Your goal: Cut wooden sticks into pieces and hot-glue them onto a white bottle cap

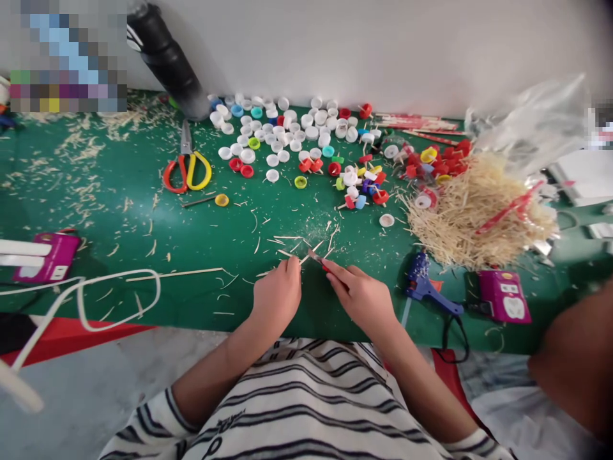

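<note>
My left hand (278, 295) is closed around a thin wooden stick (305, 259), whose tip pokes out past the fingers. My right hand (364, 300) grips a small knife (314, 255) with a red handle, its blade pointing left at the stick. The two hands are close together near the table's front edge. Thin wood slivers (287, 238) and fine shavings lie just beyond them. A longer wooden stick (191, 273) rests to the left of my left hand. Most of the knife handle is hidden in my right fingers.
Bottle caps (311, 133) cover the back of the green table (230, 220). Scissors (186, 169) and a black bottle (167, 64) are at back left. A shavings pile (464, 217), blue glue gun (421, 278) and purple box (505, 297) sit right, beside another person's arm (579, 351). A white cable (156, 287) loops left.
</note>
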A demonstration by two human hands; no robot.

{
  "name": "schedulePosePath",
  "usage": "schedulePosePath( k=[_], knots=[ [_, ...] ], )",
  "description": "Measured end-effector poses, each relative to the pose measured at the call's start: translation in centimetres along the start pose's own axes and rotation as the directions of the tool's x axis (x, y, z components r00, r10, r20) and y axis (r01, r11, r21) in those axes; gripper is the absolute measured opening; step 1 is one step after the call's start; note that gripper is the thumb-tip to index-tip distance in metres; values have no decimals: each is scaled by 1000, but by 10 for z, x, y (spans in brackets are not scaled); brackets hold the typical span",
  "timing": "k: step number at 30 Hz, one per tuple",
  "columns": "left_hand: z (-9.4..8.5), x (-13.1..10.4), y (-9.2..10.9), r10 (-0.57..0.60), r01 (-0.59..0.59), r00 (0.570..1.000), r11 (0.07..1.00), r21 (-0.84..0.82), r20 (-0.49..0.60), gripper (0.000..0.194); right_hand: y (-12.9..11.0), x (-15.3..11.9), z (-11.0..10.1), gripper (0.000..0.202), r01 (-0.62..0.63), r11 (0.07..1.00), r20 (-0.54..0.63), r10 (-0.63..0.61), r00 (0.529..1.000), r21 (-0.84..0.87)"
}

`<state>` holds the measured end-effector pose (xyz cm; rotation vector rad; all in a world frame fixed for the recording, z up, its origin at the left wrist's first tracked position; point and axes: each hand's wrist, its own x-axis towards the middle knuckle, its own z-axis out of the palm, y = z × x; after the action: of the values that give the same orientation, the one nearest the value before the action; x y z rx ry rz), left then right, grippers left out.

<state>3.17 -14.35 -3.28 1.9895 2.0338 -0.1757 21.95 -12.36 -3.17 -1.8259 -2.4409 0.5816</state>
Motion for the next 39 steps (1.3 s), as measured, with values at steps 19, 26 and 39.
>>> schedulePosePath(
  k=[19,26,39],
  knots=[
    [8,-4,1,21,-20,1000,997,-79,16,27,-2,-17,6,47,-68,998,24,68,997,0],
    [12,1,1,-10,8,1000,998,-67,-30,29,-6,-15,5,46,-78,996,34,80,996,-44],
    [25,-7,2,21,-25,995,999,-37,-102,31,-8,-20,-1,44,-108,992,23,109,994,-64]
  ],
)
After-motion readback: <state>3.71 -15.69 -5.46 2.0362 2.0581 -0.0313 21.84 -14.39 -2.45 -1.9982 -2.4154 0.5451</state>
